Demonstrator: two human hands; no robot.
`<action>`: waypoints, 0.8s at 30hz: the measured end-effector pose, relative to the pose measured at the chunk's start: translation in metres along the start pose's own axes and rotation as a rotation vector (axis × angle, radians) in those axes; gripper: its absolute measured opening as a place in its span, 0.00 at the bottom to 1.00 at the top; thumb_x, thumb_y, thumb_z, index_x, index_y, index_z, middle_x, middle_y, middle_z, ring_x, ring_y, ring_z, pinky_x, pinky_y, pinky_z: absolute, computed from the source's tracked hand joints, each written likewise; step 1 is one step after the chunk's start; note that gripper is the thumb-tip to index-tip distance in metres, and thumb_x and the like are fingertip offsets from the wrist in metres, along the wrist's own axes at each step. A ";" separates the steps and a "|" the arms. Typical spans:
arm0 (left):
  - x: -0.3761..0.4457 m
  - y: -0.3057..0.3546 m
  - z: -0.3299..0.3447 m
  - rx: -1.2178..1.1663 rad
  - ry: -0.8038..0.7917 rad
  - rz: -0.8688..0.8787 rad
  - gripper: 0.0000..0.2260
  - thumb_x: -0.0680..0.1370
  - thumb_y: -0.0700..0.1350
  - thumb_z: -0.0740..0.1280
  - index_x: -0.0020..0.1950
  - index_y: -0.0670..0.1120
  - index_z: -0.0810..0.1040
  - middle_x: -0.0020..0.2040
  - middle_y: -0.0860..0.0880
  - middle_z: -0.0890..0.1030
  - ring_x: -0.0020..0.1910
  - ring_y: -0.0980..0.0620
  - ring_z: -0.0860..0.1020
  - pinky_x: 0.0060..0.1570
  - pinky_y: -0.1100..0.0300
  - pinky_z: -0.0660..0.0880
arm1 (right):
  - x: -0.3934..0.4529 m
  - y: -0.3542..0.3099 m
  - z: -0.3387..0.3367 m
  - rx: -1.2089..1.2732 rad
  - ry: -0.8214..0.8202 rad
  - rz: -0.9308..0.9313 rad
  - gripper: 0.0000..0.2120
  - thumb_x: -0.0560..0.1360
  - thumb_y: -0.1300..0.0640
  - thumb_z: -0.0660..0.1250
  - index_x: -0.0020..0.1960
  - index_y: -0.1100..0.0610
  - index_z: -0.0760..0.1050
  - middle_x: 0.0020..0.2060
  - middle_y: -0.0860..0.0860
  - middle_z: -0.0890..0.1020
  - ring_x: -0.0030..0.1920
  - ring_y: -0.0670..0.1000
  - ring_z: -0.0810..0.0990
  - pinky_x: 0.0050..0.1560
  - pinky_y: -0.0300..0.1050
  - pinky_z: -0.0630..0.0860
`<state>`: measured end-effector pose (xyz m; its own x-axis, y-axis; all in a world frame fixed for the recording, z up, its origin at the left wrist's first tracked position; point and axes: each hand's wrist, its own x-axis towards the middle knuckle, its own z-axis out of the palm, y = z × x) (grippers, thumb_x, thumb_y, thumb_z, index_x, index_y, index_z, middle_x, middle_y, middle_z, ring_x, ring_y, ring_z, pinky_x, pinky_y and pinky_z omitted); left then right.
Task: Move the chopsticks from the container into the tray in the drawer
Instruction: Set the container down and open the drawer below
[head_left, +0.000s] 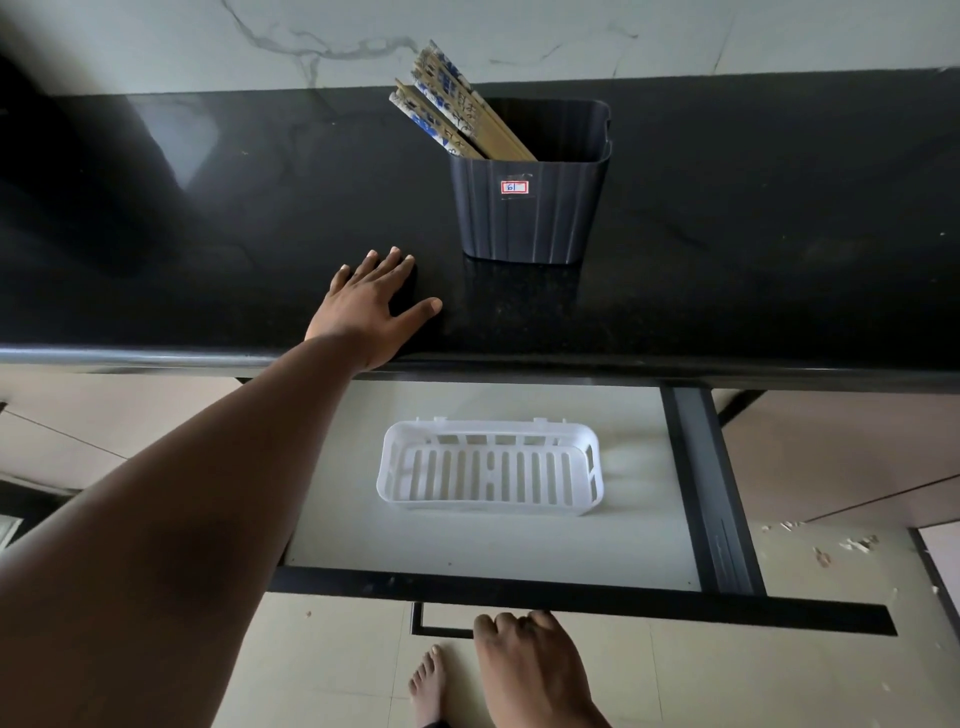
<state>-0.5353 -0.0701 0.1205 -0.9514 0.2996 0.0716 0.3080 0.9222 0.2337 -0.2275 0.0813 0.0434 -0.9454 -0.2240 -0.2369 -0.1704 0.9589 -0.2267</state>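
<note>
Several wooden chopsticks with blue-and-white patterned tops lean to the left inside a dark ribbed container on the black counter. Below the counter a drawer stands pulled out, and a white slotted tray lies in it with nothing inside. My left hand rests flat on the counter with fingers spread, left of and in front of the container. My right hand grips the drawer's handle at the front edge, fingers curled over it.
The black counter runs the full width, with a marbled wall behind it. A dark rail lines the drawer's right side. Tiled floor and a bare foot show below the drawer front.
</note>
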 end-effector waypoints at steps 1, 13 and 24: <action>0.000 0.000 0.000 -0.001 0.000 0.000 0.35 0.76 0.69 0.52 0.78 0.52 0.56 0.79 0.53 0.54 0.78 0.53 0.48 0.76 0.51 0.44 | 0.001 0.001 0.000 0.000 0.014 0.006 0.17 0.36 0.49 0.74 0.19 0.55 0.73 0.14 0.51 0.71 0.14 0.47 0.71 0.27 0.31 0.73; 0.001 -0.002 0.002 0.001 0.000 0.009 0.36 0.75 0.71 0.50 0.78 0.53 0.56 0.79 0.53 0.54 0.78 0.52 0.48 0.76 0.51 0.44 | 0.006 0.001 -0.032 0.258 -0.367 0.040 0.15 0.79 0.54 0.59 0.61 0.61 0.72 0.58 0.59 0.79 0.61 0.58 0.77 0.65 0.50 0.67; -0.034 0.000 -0.005 -0.098 0.114 0.287 0.32 0.78 0.63 0.52 0.78 0.47 0.59 0.78 0.49 0.57 0.78 0.50 0.49 0.76 0.51 0.43 | 0.033 0.054 -0.139 0.952 -0.174 0.402 0.07 0.77 0.51 0.64 0.47 0.47 0.81 0.49 0.46 0.85 0.46 0.48 0.84 0.53 0.46 0.77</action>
<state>-0.5034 -0.0818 0.1231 -0.8218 0.5094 0.2553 0.5672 0.7745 0.2802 -0.3062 0.1500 0.1543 -0.8180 -0.0130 -0.5750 0.5082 0.4519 -0.7332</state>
